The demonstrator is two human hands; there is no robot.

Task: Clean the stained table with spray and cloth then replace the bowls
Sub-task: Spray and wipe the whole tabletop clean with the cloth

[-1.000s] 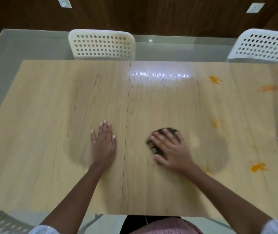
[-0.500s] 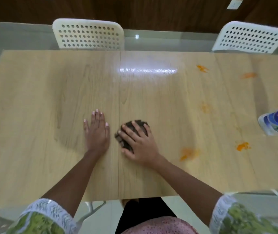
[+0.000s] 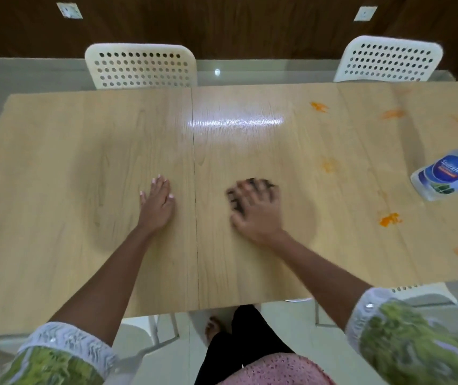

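Right of the table (image 3: pixel 83 168) seam, my right hand (image 3: pixel 255 212) pressed the cloth (image 3: pixel 261 182) flat to scrub; my left hand (image 3: pixel 157 207), left of it, lay flat as a brace.

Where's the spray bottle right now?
The spray bottle lies on its side at the table's far right edge, among orange stains, well right of the right hand.

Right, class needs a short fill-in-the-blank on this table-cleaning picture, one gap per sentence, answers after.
1. The right hand presses a dark ____ on the table.
2. The left hand lies ____ on the table.
3. The stains are ____ in colour.
4. The spray bottle lies beside the table's ____ edge.

Missing words: cloth; flat; orange; right
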